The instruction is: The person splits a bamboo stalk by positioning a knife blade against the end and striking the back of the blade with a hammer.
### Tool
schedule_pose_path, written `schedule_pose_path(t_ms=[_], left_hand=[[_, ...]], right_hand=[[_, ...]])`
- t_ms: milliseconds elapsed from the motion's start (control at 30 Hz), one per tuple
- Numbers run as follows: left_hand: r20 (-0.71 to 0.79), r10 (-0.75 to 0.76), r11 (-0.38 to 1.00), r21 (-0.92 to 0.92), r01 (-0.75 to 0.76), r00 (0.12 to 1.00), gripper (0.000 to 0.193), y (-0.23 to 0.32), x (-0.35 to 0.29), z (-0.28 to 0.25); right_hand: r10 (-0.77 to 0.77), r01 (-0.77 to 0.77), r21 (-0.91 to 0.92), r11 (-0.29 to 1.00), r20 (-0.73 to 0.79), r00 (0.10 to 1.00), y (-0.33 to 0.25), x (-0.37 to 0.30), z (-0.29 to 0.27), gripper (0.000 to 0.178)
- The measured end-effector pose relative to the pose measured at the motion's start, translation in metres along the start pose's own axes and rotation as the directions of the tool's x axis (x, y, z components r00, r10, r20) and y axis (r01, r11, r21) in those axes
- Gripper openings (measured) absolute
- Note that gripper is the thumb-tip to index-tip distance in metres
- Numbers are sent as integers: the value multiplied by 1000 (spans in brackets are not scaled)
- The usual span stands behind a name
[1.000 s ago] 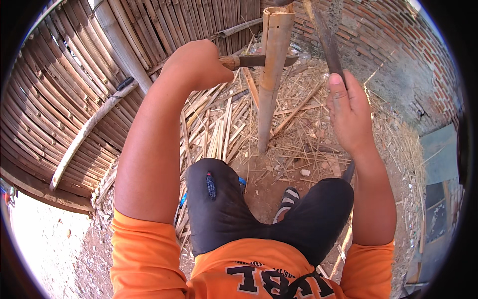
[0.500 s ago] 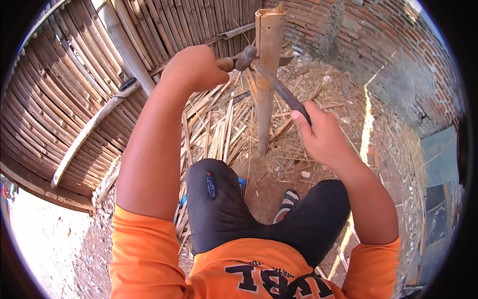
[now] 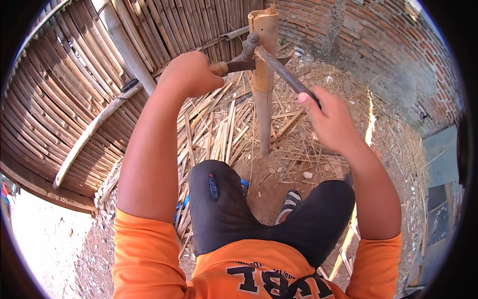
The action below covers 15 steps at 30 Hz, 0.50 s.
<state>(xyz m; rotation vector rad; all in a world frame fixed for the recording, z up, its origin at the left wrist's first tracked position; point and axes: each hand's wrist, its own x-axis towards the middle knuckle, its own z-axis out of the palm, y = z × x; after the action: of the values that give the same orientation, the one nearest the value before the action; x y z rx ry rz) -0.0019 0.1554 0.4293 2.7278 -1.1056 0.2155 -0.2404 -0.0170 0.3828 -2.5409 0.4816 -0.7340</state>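
Observation:
An upright length of split bamboo (image 3: 263, 99) stands in front of me, its top edge ragged. My left hand (image 3: 189, 74) is closed round the wooden handle of a machete (image 3: 240, 66). The machete's dark blade lies across the bamboo below its top, with the tip showing on the right; how deep it sits in the bamboo I cannot tell. In my right hand (image 3: 329, 118) is a hammer (image 3: 285, 74), gripped by its dark handle with the thumb along it. The hammer's head is just above the blade, beside the bamboo's left edge.
Bamboo strips (image 3: 224, 124) and splinters litter the dirt ground around the post. A slatted bamboo wall (image 3: 64, 99) rises on the left, a brick wall (image 3: 383, 45) at the back right. My sandalled foot (image 3: 290, 203) is near the bamboo's base.
The hammer head has risen off the machete, and my right hand has moved slightly right and down. The bamboo's top and my left hand have shifted a little left.

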Motion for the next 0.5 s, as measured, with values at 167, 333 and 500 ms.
schedule_pose_path(t_ms=[167,333,500], left_hand=[[60,-7,1000,-19,9,998,53,-1,-3,-2],[40,-5,1000,-9,5,999,54,1,-3,3],[63,-32,999,-27,34,998,52,-4,-8,4]], right_hand=[[-46,87,175,981,-228,973,-22,10,-18,41],[0,-5,68,998,66,998,-9,-3,25,44],[12,-1,145,989,-73,997,-23,5,-13,43]])
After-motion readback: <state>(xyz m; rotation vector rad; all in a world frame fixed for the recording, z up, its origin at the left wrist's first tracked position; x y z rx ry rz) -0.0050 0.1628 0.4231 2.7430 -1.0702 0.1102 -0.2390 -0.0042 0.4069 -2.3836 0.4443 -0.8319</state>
